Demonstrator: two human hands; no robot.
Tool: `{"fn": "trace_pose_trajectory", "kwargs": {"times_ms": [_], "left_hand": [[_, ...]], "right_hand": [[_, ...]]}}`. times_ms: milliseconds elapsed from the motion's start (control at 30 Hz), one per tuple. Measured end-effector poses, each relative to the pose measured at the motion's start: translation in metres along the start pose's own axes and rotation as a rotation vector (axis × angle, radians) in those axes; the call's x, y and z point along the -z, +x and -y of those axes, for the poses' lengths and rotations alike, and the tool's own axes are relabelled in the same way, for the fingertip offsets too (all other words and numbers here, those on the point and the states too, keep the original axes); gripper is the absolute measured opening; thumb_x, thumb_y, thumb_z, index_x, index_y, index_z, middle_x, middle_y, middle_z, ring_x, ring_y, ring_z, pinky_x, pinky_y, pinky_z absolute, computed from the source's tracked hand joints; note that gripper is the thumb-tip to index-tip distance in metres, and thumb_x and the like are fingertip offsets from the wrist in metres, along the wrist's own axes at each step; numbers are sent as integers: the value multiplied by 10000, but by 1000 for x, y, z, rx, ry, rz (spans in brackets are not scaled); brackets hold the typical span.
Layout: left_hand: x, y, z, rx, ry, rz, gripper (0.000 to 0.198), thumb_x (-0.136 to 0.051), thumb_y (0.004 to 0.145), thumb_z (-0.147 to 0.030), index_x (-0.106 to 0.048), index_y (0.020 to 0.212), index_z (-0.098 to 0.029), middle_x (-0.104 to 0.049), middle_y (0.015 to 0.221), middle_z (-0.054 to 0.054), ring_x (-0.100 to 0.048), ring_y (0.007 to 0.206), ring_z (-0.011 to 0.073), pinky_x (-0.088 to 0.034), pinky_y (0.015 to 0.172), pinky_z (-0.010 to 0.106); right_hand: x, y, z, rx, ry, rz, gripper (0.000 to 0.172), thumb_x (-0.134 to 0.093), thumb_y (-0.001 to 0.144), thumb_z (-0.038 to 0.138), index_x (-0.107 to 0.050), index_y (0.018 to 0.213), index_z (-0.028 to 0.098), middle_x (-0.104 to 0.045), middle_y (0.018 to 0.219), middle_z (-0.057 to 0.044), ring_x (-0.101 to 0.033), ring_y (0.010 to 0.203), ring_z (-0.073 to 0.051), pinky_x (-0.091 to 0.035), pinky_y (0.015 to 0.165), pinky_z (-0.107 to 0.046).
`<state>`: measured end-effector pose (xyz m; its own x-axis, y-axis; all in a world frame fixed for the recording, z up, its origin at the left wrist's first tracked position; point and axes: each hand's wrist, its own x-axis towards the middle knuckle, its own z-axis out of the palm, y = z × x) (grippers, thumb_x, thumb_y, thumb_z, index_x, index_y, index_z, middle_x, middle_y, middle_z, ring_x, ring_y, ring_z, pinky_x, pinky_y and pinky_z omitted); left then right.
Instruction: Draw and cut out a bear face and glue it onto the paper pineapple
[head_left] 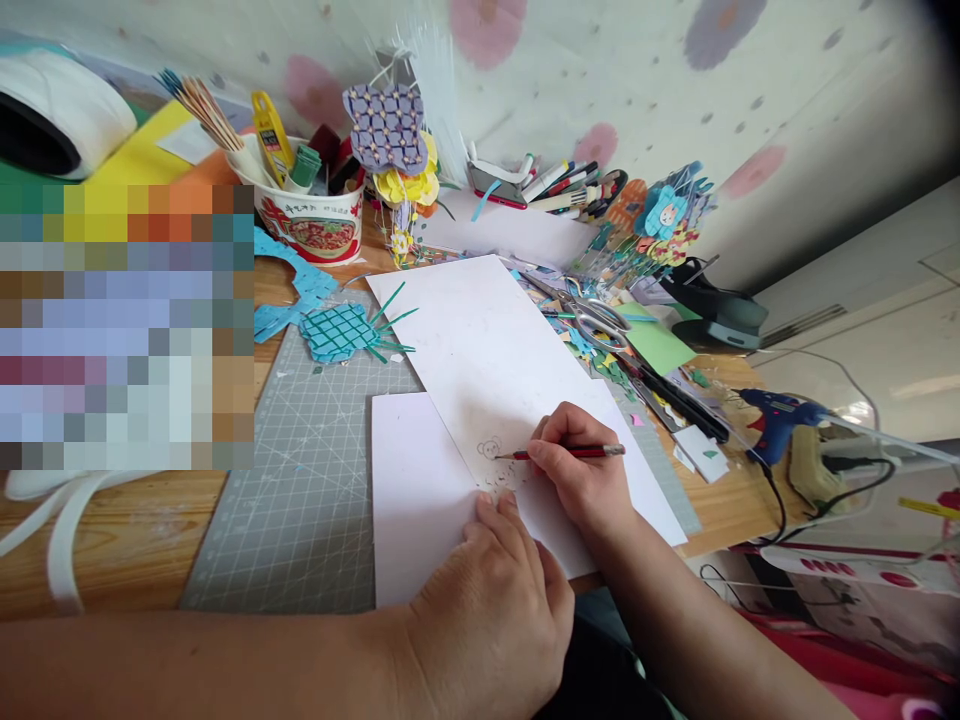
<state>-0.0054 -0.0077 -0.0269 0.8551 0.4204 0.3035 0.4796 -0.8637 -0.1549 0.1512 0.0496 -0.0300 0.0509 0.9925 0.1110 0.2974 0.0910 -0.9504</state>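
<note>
My right hand (579,465) is closed around a red and black pencil (589,452). The pencil's tip meets a sheet of white paper (495,345) beside a small drawn face with round ears (489,449). Below that face are several short pencil marks. My left hand (499,580) lies on the paper just under the drawing, fingertips pressing down, holding nothing. A second white sheet (405,470) lies partly beneath the first. Both rest on a grey cutting mat (285,500).
On the left are a blue woven piece with green strips (337,332) and a paper tub (311,225) of tools. Scissors (600,318), paper scraps and a black-handled cutter (679,400) lie to the right. A blue glue gun (784,415) sits near the table's right edge.
</note>
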Motion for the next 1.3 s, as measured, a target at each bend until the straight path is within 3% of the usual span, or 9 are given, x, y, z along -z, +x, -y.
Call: {"fn": "trace_pose_trajectory", "kwargs": {"times_ms": [333,867,1300], "left_hand": [[0,2,1,17,-8,-12,263,-556,815,-201,-668,986,-34,-678,1009,350,-725,843,439,-560,557,409],[0,-1,-1,9,-13,17,268,-567,834,-216,-660,1010,-38,-677,1025,347,-725,859,430,-565,577,418],[-1,1,0,20,-25,-20,259,-562,817,-204,-669,988,-41,-670,1016,359,-723,850,444,-566,572,421]], "right_hand": [[-1,2,-2,-11,6,-63,189,-606,733,175,-490,596,232,-533,503,48,-482,495,-137,-418,529,-291],[-3,4,2,-38,-95,-138,187,-606,735,172,-496,595,228,-549,503,49,-472,480,-129,-365,480,-270],[-4,5,5,-45,-91,-91,180,-632,748,197,-526,604,222,-582,500,47,-452,469,-119,-350,465,-259]]}}
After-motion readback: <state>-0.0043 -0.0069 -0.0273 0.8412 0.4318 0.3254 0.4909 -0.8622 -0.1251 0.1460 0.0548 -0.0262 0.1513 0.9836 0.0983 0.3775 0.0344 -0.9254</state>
